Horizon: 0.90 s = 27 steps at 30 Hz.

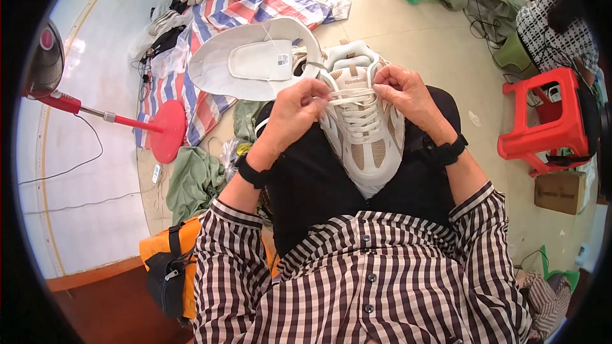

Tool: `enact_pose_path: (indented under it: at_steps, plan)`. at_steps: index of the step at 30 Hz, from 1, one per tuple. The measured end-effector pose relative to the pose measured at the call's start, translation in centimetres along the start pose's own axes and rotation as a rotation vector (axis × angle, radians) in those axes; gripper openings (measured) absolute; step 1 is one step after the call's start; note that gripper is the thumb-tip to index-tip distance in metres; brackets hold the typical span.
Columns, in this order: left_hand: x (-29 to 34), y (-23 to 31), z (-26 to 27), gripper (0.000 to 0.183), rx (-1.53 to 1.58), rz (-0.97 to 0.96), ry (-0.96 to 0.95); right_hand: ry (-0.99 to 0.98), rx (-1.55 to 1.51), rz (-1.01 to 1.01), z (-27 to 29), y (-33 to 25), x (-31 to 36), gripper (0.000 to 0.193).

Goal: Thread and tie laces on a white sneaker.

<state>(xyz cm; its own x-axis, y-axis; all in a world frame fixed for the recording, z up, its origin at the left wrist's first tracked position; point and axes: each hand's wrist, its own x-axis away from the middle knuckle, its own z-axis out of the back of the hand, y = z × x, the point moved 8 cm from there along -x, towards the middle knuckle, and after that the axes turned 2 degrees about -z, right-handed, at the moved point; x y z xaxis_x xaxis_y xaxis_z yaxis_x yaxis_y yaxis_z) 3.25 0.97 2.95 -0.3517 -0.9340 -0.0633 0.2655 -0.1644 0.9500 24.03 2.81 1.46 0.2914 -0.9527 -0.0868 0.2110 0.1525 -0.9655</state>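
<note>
We support the beige-and-white shoe on the black-clad lap. Our left hand and right hand pinch the white lace below the tongue. A white padded piece lies left; a red stool stands right.

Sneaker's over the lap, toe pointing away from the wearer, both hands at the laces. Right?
Toe direction is wrong: in the head view, the toe cap points toward the wearer's checked shirt, with the tongue at the far end. The sneaker is over the lap, left hand and right hand at the laces.
</note>
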Motion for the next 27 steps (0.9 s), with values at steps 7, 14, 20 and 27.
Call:
enact_pose_path:
  at_steps: [7, 14, 20, 27]
  plan:
    - [1.2, 0.5, 1.9, 0.018, -0.43, -0.117, 0.187, 0.06, 0.385, 0.064, 1.4, -1.3, 1.7, 0.013]
    - [1.6, 0.7, 0.3, 0.025, -0.875, -0.245, 0.093, 0.183, 0.876, 0.292, 1.0, -2.6, 2.4, 0.009]
    - [1.7, 0.3, 0.6, 0.015, -0.946, -0.273, 0.1, 0.249, 1.087, 0.377, 1.4, -2.9, 2.5, 0.014]
    - [3.0, 1.0, 2.0, 0.008, -0.936, -0.338, 0.174, 0.308, 1.174, 0.382, 2.9, -3.3, 2.7, 0.014]
